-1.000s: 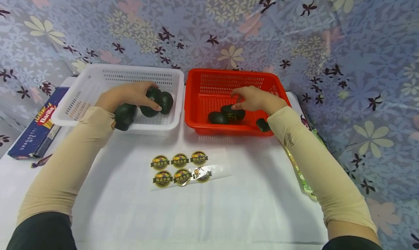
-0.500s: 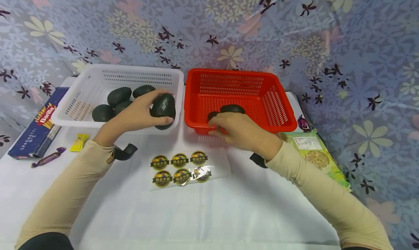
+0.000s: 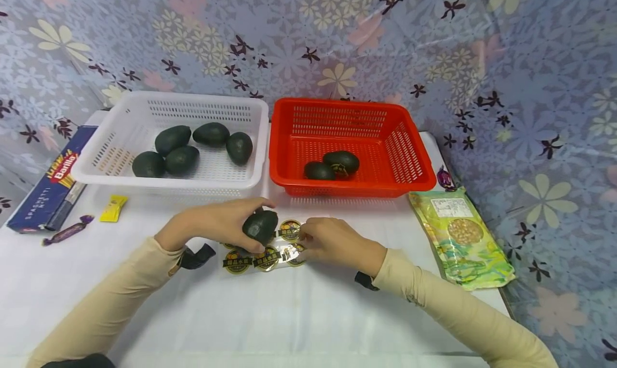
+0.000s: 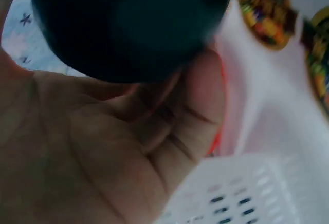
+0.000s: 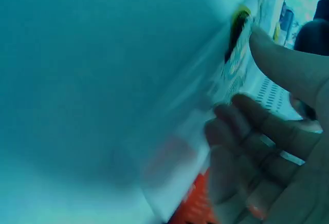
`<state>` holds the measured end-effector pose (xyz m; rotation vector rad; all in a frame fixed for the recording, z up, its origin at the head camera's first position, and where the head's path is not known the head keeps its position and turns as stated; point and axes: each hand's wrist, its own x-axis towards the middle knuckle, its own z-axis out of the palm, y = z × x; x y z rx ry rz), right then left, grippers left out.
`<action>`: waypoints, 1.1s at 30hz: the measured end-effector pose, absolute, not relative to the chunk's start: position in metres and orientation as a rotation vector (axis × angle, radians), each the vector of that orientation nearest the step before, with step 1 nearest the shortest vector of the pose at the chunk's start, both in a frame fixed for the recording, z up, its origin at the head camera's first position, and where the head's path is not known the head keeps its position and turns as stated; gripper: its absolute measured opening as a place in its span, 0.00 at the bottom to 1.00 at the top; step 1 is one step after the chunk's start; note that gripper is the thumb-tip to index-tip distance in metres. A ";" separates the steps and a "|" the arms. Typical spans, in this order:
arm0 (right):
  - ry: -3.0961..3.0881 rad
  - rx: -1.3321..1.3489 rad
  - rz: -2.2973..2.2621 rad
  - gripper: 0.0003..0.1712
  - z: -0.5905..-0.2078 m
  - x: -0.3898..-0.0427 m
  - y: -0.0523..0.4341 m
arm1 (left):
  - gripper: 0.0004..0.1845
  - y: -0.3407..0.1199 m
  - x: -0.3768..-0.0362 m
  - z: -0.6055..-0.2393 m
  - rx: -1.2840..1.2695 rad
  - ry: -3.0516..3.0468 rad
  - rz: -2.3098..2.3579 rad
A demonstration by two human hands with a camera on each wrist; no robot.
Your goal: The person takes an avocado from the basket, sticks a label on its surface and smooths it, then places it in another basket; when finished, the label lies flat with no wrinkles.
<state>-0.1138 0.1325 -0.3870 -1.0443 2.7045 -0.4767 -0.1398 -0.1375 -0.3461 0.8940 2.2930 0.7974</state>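
Item: one dark avocado (image 3: 260, 226), clasped in the left hand (image 3: 219, 223) just above the sticker sheet (image 3: 270, 250) on the tabletop (image 3: 289, 314), long axis slanting; right hand (image 3: 332, 242) immediately rightward, fingertips pinching the sheet's edge.

Both arms are in snug beige sleeves running from the wrists up, with darker black fabric showing near the upper arms. There's a black strap thing at each wrist. The right sleeve has tiny dark lettering on it, too small to read.
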 end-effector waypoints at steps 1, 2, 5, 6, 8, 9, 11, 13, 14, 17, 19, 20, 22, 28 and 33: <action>2.699 -1.003 -0.484 0.20 -0.390 -0.113 0.131 | 0.40 -0.135 -0.139 -0.350 0.899 2.285 0.761; 2.694 -0.968 -0.490 0.21 -0.393 -0.113 0.130 | 0.39 -0.134 -0.139 -0.353 0.908 2.278 0.729; 2.687 -0.897 -0.515 0.24 -0.397 -0.113 0.127 | 0.34 -0.130 -0.139 -0.362 0.943 2.255 0.663; 2.684 -0.880 -0.528 0.25 -0.398 -0.113 0.126 | 0.33 -0.130 -0.139 -0.364 0.944 2.246 0.650; 2.673 -0.844 -0.550 0.25 -0.398 -0.113 0.123 | 0.32 -0.129 -0.139 -0.367 0.933 2.237 0.633; 2.668 -0.820 -0.560 0.25 -0.398 -0.114 0.122 | 0.32 -0.129 -0.139 -0.369 0.928 2.232 0.636; 2.656 -0.772 -0.586 0.25 -0.399 -0.116 0.119 | 0.32 -0.129 -0.139 -0.371 0.907 2.221 0.653; 2.648 -0.728 -0.602 0.26 -0.400 -0.117 0.118 | 0.32 -0.130 -0.139 -0.372 0.892 2.216 0.672; 2.647 -0.711 -0.608 0.26 -0.400 -0.118 0.117 | 0.32 -0.130 -0.139 -0.373 0.888 2.211 0.682; 2.648 -0.698 -0.616 0.26 -0.402 -0.119 0.115 | 0.33 -0.131 -0.139 -0.374 0.891 2.202 0.701; 2.646 -0.691 -0.606 0.26 -0.401 -0.120 0.115 | 0.33 -0.131 -0.138 -0.373 0.893 2.196 0.713; 2.641 -0.692 -0.604 0.26 -0.402 -0.121 0.115 | 0.33 -0.132 -0.138 -0.372 0.895 2.193 0.720; 2.634 -0.699 -0.597 0.25 -0.402 -0.124 0.116 | 0.33 -0.132 -0.137 -0.371 0.905 2.190 0.728; 2.661 -0.696 -0.622 0.22 -0.403 -0.135 0.122 | 0.35 -0.133 -0.136 -0.368 0.918 2.192 0.717; 2.646 -0.793 -0.606 0.22 -0.401 -0.129 0.121 | 0.35 -0.134 -0.137 -0.368 0.932 2.197 0.665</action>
